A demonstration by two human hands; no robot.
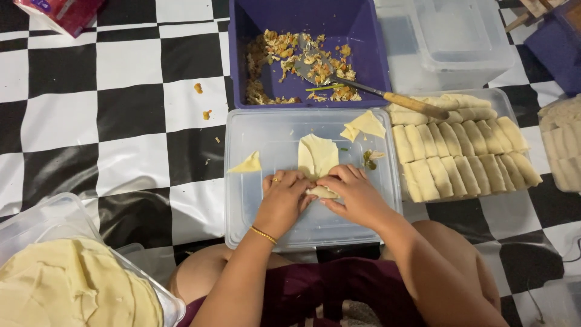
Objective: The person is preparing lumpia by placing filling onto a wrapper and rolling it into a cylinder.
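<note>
Hands met mid-frame: left hand (283,192) and right hand (353,192) both pinched the half-rolled wrapper (319,158) on the clear lid (254,224). Finished rolls (460,158) filled the tray at right; filling (302,60) in the purple tub at top looked mostly used, while a wrapper stack (72,284) waited lower left.

Pretty boxed in here — the purple tub (363,48) with its spoon (363,88) blocks straight ahead, and the tray of rolled pastries (466,157) sits tight against the right edge of the clear lid (254,224). Left is the easy way out: open checkered floor (91,121) with only crumbs — until the wrapper stack's container (172,306) near the left knee.
</note>
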